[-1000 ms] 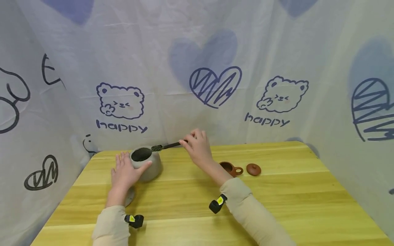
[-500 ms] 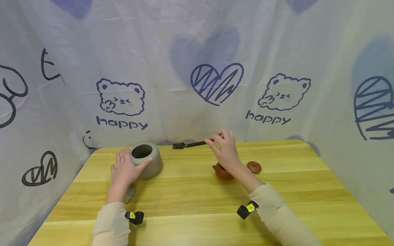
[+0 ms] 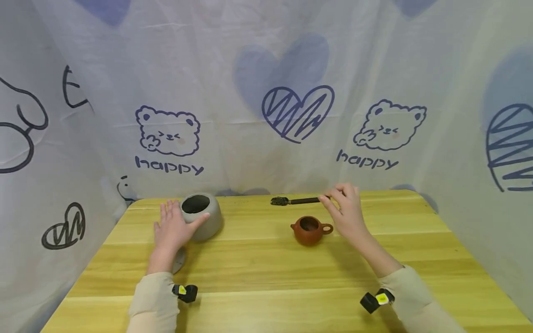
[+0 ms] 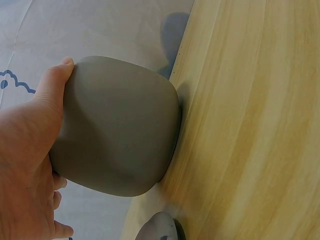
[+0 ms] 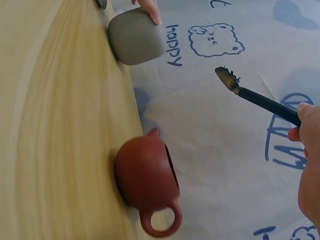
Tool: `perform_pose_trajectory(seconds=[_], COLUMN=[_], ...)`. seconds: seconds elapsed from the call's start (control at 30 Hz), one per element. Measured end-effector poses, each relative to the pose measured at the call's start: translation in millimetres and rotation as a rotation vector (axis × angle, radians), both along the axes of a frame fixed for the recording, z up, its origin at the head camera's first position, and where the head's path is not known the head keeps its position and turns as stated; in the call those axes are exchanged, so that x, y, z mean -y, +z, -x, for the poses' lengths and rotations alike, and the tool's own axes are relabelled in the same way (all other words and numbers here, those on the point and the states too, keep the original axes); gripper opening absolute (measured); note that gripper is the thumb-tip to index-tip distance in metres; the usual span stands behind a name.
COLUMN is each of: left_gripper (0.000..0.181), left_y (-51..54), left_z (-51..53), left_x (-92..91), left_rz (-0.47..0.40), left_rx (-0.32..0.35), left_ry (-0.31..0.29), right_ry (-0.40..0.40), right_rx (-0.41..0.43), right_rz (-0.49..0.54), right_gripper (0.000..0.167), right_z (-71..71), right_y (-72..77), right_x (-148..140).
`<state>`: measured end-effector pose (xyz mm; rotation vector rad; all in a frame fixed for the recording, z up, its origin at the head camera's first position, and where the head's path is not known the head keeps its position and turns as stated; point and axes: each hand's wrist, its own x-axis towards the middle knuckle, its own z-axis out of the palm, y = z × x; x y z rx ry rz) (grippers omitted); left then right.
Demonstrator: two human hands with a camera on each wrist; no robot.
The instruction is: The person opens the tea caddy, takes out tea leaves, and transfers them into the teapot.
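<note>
A grey jar (image 3: 207,221) stands upright at the back left of the table. My left hand (image 3: 172,229) grips it near the rim, thumb on one side and fingers on the other. In my right hand (image 3: 347,212) is a tea scoop (image 3: 303,200), pinched by its dark handle. Dark dried leaves, likely tea, lie on the scoop's head (image 5: 228,79). Below the scoop and apart from it sits a small reddish-brown teapot (image 3: 308,235), uncovered, its spout pointing left and its handle right.
Beside my left wrist lies a grey round piece (image 3: 179,260), perhaps a lid, partly hidden by the arm. The wooden table (image 3: 258,273) ends at a printed cloth (image 3: 233,152) hanging close behind. Cloth hangs at both sides too.
My right hand has carried the loaded scoop rightward, from the jar's mouth to above the teapot. The reddish-brown lid seen earlier is now hidden behind the right hand. The left hand stays on the jar.
</note>
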<state>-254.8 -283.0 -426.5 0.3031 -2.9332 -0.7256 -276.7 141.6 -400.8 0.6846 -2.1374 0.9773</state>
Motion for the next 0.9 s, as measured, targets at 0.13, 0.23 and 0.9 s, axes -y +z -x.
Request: perform_pose_trajectory(seconds=[0.13,0.23,0.9], left_gripper=[0.125,0.125,0.123], left_y=[-0.6,-1.7,0.4], left_z=[-0.4,-0.5,-0.5], left_x=[-0.5,-0.4,-0.5], left_rz=[0.005,0.002,-0.003], left_rx=[0.007,0.010,0.010], left_ry=[0.001,0.003,-0.003], right_ry=[-0.031,-0.059,-0.167], right_rx=[0.006,0.028,0.090], right_rz=[0.015,0.024,-0.054], right_gripper=[0.010,0.010,0.007], right_z=[-4.8,-10.4,-21.3], right_y=[-5.5,-7.8,-28.6], right_x=[-20.7,-35.6,-65.9])
